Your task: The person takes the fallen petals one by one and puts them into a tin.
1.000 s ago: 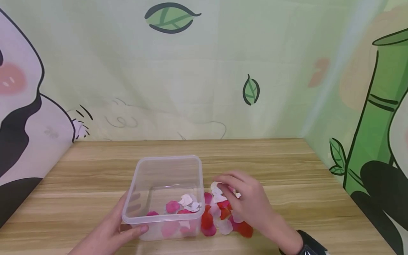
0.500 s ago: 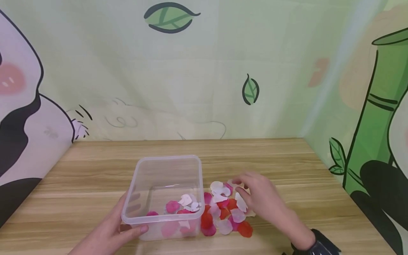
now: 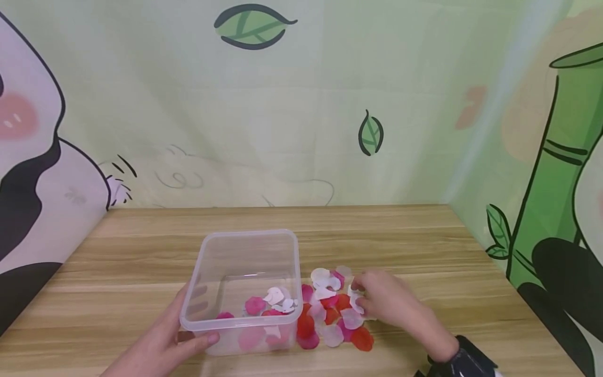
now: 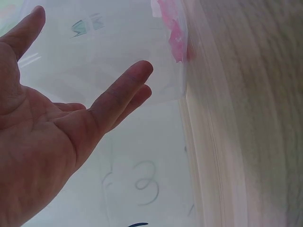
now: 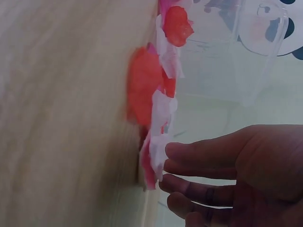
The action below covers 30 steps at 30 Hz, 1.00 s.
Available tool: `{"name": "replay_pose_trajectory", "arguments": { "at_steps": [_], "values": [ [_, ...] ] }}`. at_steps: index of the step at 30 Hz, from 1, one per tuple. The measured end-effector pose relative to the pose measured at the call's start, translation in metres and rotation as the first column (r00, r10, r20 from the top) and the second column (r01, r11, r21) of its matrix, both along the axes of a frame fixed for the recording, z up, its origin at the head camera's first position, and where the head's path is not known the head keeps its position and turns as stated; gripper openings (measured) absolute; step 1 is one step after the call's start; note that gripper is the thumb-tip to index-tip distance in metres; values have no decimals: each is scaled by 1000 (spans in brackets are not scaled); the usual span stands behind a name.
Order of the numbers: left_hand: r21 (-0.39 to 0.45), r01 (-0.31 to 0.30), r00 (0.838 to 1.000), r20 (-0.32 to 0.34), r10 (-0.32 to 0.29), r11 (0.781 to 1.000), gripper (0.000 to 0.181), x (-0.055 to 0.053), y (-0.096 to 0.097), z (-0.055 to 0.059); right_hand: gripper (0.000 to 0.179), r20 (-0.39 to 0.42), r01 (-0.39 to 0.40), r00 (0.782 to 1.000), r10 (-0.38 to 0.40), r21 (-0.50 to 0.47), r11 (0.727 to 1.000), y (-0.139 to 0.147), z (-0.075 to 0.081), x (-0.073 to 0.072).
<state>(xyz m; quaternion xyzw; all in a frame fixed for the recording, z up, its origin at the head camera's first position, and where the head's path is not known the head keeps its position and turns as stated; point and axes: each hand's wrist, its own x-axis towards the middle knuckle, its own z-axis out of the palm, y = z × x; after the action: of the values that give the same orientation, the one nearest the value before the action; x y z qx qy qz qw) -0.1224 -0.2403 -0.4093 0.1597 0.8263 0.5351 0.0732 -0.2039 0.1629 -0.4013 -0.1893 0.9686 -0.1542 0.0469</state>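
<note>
A clear plastic box (image 3: 298, 262) stands on the table, with pink and white petals (image 3: 256, 305) inside. My left hand (image 3: 160, 335) steadies its near left corner: the thumb rests on the front wall, the fingers lie along the left wall. The left wrist view shows those fingers (image 4: 120, 94) fairly straight and spread. Right of the box lies a loose pile of red, pink and white artificial petals (image 3: 333, 335). At the pile's right edge, my right hand (image 3: 388, 298) reaches down to a white petal (image 3: 354, 301), thumb and index apart. Contact with it is unclear in the right wrist view.
The wooden table (image 3: 141, 262) runs back to a pale green cloth backdrop (image 3: 306, 131) printed with leaves, pandas and bamboo. A black band (image 3: 464, 361) is worn on the right wrist. Part of the petal pile lies right against the box wall.
My right hand has moved right from the pile's back to its right edge, then lowered to the white petal. The left hand and the box have stayed in place.
</note>
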Motion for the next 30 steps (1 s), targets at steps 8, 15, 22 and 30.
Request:
{"name": "replay_pose_trajectory", "arguments": {
  "at_steps": [8, 15, 22, 30],
  "values": [
    [6, 1, 1000, 6, -1, 1000, 101, 0, 0, 0, 20, -61, -31, 998, 30, -6, 1000, 2, -6, 1],
    [3, 2, 999, 35, -2, 1000, 101, -1, 0, 0, 26, -61, -44, 997, 42, -29, 999, 3, -2, 1],
    [-5, 1, 1000, 16, -1, 1000, 101, 0, 0, 0, 24, -116, -99, 989, 87, -105, 989, 8, 7, -3],
    [-25, -10, 997, 73, 12, 1000, 100, -1, -1, 3, 19, -127, -61, 991, 36, -203, 977, 2, 15, -1]
  ]
}}
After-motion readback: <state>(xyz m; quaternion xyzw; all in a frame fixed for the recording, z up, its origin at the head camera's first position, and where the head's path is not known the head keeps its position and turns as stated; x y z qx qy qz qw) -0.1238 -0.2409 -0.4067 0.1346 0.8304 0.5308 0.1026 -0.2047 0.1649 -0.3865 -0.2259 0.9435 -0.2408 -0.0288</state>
